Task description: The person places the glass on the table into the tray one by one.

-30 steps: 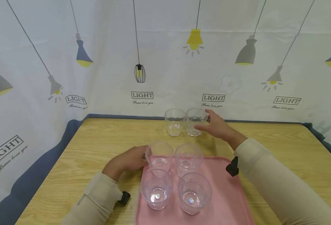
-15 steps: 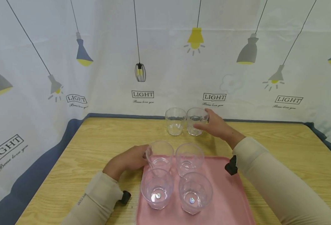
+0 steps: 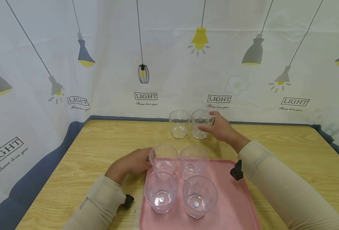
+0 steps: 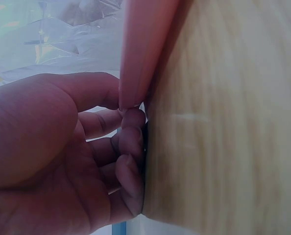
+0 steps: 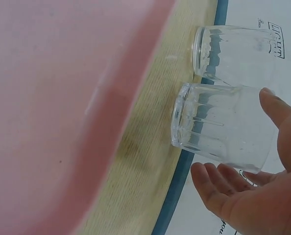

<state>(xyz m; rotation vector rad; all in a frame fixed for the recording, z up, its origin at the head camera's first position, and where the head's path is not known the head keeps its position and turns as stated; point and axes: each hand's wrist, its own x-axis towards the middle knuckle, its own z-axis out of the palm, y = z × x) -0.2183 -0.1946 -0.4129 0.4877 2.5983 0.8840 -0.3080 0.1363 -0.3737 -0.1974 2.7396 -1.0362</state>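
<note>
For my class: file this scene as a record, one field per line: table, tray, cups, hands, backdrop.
Table: wood-grain top
Tray: pink
On the tray: four clear cups, upright
Beyond the tray: two clear cups, upright, side by side
Left hand: pinches the tray's edge
Right hand: around the far right cup; firmness of grip unclear
Backdrop: white, printed with lamps

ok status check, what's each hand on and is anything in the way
Left hand pinches edge of pink tray. Right hand around right glass beyond tray, grip unclear. Four glasses on tray. Nothing seen blocking; second glass close beside.
</note>
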